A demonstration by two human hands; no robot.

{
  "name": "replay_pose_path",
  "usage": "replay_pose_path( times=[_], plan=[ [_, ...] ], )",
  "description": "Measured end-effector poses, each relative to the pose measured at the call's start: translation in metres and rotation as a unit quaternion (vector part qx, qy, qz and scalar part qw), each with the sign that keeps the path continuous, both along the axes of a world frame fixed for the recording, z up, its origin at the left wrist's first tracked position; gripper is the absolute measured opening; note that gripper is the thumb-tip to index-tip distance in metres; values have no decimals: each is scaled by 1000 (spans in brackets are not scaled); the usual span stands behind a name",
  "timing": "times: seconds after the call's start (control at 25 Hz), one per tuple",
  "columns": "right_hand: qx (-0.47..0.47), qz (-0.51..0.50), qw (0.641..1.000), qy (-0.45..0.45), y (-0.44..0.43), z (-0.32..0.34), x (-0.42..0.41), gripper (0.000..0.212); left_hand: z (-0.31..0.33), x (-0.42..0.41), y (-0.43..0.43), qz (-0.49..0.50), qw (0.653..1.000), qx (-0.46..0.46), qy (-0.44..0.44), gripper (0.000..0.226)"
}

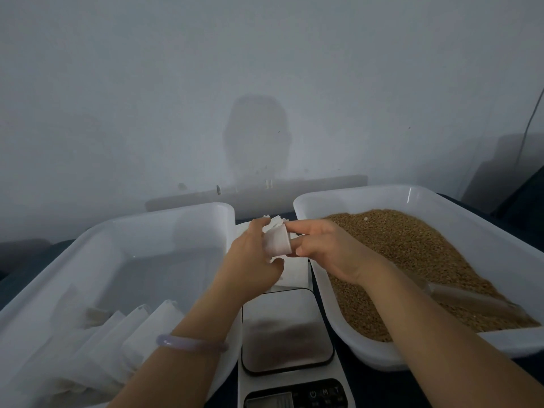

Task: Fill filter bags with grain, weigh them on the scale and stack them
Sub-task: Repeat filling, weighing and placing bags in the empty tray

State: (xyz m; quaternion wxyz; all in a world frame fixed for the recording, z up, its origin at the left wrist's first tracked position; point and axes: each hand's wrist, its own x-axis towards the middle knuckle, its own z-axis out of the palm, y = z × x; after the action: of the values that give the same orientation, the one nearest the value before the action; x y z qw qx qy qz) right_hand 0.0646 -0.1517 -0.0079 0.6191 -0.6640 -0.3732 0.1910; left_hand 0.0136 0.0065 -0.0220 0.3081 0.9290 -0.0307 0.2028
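Both hands hold one small white filter bag (276, 241) in the air above the gap between the two tubs. My left hand (253, 254) grips its left side and my right hand (321, 245) pinches its right edge. Under them lies a pile of empty white bags (294, 272). The scale (287, 331) sits below, its steel plate bare. Brown grain (412, 254) fills the right tub (353, 198). Filled white bags (123, 343) lean in a row in the left tub (147, 219).
A clear plastic scoop (474, 298) lies on the grain at the right, near my right forearm. A pale wall stands close behind the tubs. Dark tabletop (371, 390) shows around the scale.
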Motion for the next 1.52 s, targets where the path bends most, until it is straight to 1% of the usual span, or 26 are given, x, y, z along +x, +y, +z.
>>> replay_pose_path(
  times=[0.08, 0.16, 0.28, 0.36, 0.44, 0.52, 0.56, 0.6, 0.64, 0.68, 0.72, 0.76, 0.8, 0.84, 0.88, 0.92, 0.96, 1.04, 1.08, 1.2, 1.24, 1.36, 1.44, 1.52],
  plan=[
    [-6, -9, 1000, 5, 0, -1, 0, 41, -3, -1, 1, 5, 1000, 9, 27, 50],
    [-7, -9, 1000, 22, -1, 0, 0, 37, -5, -4, 0, 3, 999, 8, 32, 39],
    [3, -20, 998, 65, -2, 2, 0, 34, -7, -7, 0, -3, 999, -17, 33, 32],
    [1, -45, 997, 70, -3, 2, 1, 30, -6, -9, 1, 4, 999, -21, 37, 27],
    [15, -102, 992, 74, -6, 4, 1, 23, -7, -12, 2, 15, 999, -34, 36, 21],
    [5, -195, 979, 54, -17, 9, 5, 19, -8, -15, 1, 23, 998, -51, 24, 24],
    [-32, -245, 969, 19, -27, 12, 9, 16, -9, -16, 1, 22, 998, -60, 20, 26],
    [-97, -285, 953, -31, -43, 15, 13, 14, -9, -17, 1, 20, 997, -74, 19, 27],
    [-188, -307, 929, -85, -61, 17, 18, 13, -8, -17, 2, 21, 995, -91, 20, 28],
    [-303, -305, 894, -128, -83, 17, 22, 13, -7, -17, 3, 21, 993, -116, 23, 28],
    [-425, -282, 847, -148, -106, 16, 23, 18, -5, -18, 3, 20, 989, -146, 25, 27],
    [-532, -251, 797, -142, -125, 12, 24, 24, -2, -18, 2, 16, 984, -177, 25, 26],
    [-611, -224, 750, -115, -142, 6, 22, 28, 0, -18, 0, 13, 981, -194, 23, 23],
    [-655, -210, 721, -85, -154, 0, 18, 30, 2, -16, -1, 14, 982, -189, 17, 20],
    [-668, -208, 712, -64, -162, -5, 15, 30, 4, -15, -4, 20, 986, -166, 9, 20],
    [-659, -215, 719, -54, -166, -10, 13, 28, 6, -14, -7, 25, 989, -146, -2, 22],
    [-642, -224, 731, -56, -167, -12, 13, 25, 7, -14, -9, 28, 989, -145, -7, 24],
    [-607, -247, 751, -78, -166, -13, 15, 16, 3, -11, -9, 13, 985, -174, 4, 21],
    [-586, -266, 759, -95, -164, -11, 17, 16, 1, -11, -8, 4, 982, -187, 13, 22],
    [-537, -331, 768, -113, -164, -5, 26, 25, -3, -13, -4, -10, 974, -225, 19, 32],
    [-537, -347, 760, -116, -165, -4, 29, 27, -3, -12, -4, -12, 971, -237, 17, 32],
    [-596, -353, 712, -113, -169, -5, 41, 36, -3, -10, -3, -18, 966, -257, 13, 20],
    [-621, -352, 693, -101, -168, -9, 46, 39, -4, -11, -4, -23, 963, -266, 19, 28],
    [-633, -363, 670, -139, -165, -13, 52, 42, -4, -12, -4, -28, 963, -268, 25, 35]
  ],
)
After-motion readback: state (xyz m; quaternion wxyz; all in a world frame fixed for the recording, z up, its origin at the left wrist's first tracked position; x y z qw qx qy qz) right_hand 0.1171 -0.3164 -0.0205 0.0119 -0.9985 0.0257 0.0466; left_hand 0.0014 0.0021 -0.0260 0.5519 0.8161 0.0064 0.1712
